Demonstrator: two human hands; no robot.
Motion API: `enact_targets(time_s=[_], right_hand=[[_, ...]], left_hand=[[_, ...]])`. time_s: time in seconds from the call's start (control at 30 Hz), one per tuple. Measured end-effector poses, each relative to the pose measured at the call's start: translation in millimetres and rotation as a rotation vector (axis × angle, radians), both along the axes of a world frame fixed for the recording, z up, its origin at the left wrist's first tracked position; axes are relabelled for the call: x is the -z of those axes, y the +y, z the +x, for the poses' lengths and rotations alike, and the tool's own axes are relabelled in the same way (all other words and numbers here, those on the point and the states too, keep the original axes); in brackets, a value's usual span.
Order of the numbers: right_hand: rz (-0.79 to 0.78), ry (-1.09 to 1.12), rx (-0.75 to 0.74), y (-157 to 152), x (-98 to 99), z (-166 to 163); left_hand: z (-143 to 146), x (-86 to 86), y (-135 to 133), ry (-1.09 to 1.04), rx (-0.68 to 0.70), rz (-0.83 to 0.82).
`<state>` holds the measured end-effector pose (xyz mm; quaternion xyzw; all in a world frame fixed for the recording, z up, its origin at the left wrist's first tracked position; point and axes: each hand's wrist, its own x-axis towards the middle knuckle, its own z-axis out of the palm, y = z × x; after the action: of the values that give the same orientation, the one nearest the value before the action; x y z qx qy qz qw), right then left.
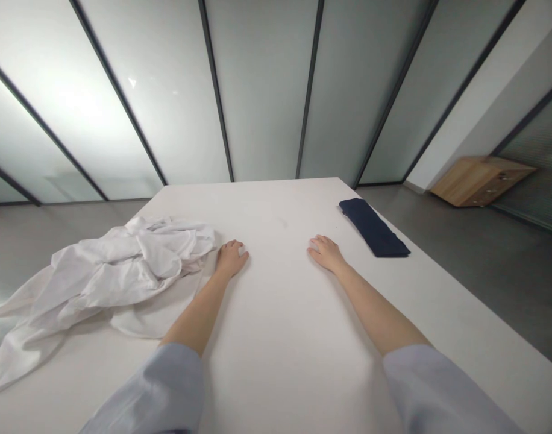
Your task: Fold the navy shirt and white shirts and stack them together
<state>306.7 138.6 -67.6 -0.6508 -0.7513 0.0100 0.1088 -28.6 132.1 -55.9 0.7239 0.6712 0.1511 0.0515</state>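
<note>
My left hand [231, 258] rests palm down on the white table [276, 325], fingers out and holding nothing. Just to its left lies a crumpled heap of white cloth [135, 265], partly hanging over the table's left side. My right hand [328, 253] also lies on the tabletop, its fingers spread and nothing in them. Beyond it, near the right edge, is a flat, folded dark navy cloth [373, 228], apart from the hand. Both forearms reach forward from light-coloured sleeves.
Frosted glass panels [262, 90] with dark frames stand past the table's far edge. A wooden cabinet [481, 179] with drawers sits on the grey floor [448, 241] at the right.
</note>
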Motion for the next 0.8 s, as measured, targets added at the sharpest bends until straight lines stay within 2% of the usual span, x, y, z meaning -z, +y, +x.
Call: enact_targets(time_s=[0.33,0.43,0.53,0.6,0.67,0.73,0.8], right_hand=[[0.018,0.036,0.055,0,0.1,0],[0.026,0.047,0.058,2,1.2,1],[0.026,0.047,0.055,4,2.4,1],[0.027,0.041,0.051,5,3.1,2],[0.037,0.034,0.043,5,3.6,2],[0.05,0.027,0.032,4,4.1,1],[0.057,0.017,0.029,5,4.9,1]], left_hand=[[15,-5.3,-15,0.125,-0.013,-0.064],[14,-17.6,-25,0.153,0.017,-0.17],[5,-40.4,-47,0.188,0.028,-0.209],[-6,-58.0,-67,0.19,-0.01,-0.1],[-23,-73.1,-85,0.207,-0.065,0.085],[-46,-82.3,-98,0.243,-0.18,0.235],[-76,-84.5,-104,0.251,-0.337,0.279]])
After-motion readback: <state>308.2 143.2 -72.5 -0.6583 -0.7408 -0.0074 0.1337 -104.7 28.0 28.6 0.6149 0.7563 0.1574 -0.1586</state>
